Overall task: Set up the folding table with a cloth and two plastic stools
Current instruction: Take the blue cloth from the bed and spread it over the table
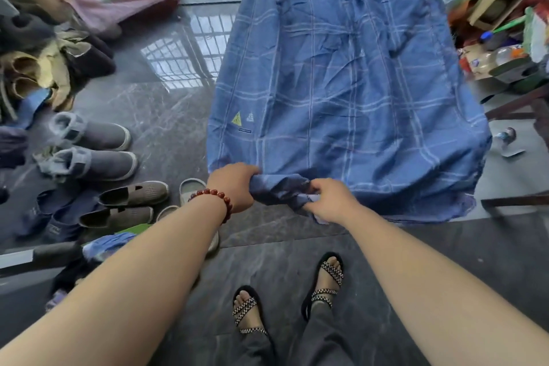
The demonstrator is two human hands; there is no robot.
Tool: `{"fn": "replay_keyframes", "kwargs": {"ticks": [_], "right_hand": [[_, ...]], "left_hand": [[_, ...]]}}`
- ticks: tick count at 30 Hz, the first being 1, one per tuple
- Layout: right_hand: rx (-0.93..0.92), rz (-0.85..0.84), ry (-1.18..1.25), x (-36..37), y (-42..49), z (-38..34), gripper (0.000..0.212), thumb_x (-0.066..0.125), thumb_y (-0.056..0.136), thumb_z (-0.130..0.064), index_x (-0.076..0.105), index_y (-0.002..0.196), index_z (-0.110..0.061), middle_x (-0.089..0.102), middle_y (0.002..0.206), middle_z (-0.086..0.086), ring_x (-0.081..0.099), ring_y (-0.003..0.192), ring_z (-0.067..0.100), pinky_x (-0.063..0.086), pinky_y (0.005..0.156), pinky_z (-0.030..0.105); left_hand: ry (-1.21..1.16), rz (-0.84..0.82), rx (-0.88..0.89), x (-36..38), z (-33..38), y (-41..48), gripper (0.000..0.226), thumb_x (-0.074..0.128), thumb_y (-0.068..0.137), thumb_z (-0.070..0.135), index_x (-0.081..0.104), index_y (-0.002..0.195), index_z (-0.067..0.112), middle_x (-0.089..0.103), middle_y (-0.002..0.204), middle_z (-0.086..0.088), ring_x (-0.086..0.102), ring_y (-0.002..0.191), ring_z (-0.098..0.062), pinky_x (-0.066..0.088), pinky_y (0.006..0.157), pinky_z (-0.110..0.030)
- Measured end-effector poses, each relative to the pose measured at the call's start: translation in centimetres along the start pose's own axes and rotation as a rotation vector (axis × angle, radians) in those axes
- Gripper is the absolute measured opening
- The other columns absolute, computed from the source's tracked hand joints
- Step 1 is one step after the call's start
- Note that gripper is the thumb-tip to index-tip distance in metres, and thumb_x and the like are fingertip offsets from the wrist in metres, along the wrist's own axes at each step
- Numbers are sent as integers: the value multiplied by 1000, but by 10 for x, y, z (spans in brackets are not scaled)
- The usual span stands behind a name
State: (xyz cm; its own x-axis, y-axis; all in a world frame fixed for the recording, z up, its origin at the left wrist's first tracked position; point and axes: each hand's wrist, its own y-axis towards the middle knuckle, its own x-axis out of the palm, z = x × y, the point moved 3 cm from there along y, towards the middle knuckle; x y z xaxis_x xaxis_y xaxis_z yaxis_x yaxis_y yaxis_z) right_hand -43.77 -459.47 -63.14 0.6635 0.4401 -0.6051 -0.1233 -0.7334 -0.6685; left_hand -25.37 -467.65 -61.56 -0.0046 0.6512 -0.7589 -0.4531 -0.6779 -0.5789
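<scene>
The bunched near edge of the blue plaid cloth (341,83) is clamped by the left hand (234,184) and right hand (329,202). The far side is judged liable to be uncovered by too hard a pull.

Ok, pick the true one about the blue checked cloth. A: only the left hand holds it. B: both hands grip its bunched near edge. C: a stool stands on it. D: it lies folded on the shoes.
B: the left hand and right hand both curl round the bunched near edge of the cloth.
</scene>
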Motion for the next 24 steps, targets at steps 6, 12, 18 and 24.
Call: {"fn": "replay_keyframes", "kwargs": {"ticks": [6,12,18,24], "right_hand": [[14,76,119,-13,3,13,25,77,75,-28,60,94,-25,61,97,-6,57,91,14,43,78,23],[17,159,161,-41,5,20,12,70,81,-25,60,88,-27,65,99,-6,60,88,13,44,77,22],[15,147,183,-76,6,37,17,65,85,-22,65,102,-20,64,105,-4,57,87,11,43,75,21],[-4,153,186,-125,20,63,11,65,86,-24,63,96,-23,64,106,-3,58,87,13,45,75,24]], "left_hand": [[-100,23,32,2,9,12,36,67,75,32,57,110,31,56,117,4,51,113,-20,42,96,-41],[-158,13,73,-11,46,29,34,65,79,37,58,112,29,57,121,5,54,111,-16,46,94,-39],[-131,10,102,-29,93,45,34,65,81,33,58,113,29,57,121,5,54,112,-16,47,94,-37],[-120,21,124,-47,147,75,34,63,82,32,56,114,28,56,121,6,52,113,-15,46,94,-37]]}}
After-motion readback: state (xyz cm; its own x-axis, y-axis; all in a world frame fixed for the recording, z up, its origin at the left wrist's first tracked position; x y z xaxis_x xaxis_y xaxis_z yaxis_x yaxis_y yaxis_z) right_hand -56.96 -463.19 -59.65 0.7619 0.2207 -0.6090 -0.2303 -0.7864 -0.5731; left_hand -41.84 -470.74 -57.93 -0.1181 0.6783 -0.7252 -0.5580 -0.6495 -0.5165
